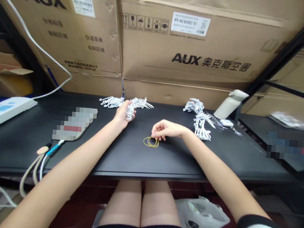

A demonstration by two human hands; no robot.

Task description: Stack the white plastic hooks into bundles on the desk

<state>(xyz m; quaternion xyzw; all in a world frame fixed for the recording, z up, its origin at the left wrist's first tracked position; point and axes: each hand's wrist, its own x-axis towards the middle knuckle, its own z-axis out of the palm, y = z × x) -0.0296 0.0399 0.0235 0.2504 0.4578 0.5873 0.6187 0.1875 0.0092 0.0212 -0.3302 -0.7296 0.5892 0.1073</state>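
My left hand (pixel 124 112) is closed round a bundle of thin white hook-shaped pieces (pixel 129 112), whose curved ends stick out past my fingers. On the black table, right behind this hand, lie more white hooks (pixel 113 101), spread to its left and right. My right hand (pixel 166 128) is bent down over several thin yellow rubber bands (pixel 151 142), its thumb and fingertips pinched together at their upper edge. How many bands the fingers grip is hidden. Further right are bunched piles of similar white hooks (pixel 202 125), apart from both hands.
A phone (pixel 75 124) with a cable and a white power strip (pixel 7 112) lie on the left. At the back right stand a white bottle (pixel 230 103) and a small white case (pixel 226 123). Large cardboard boxes (pixel 151 57) wall off the table's rear. A plastic bag (pixel 204 218) sits below.
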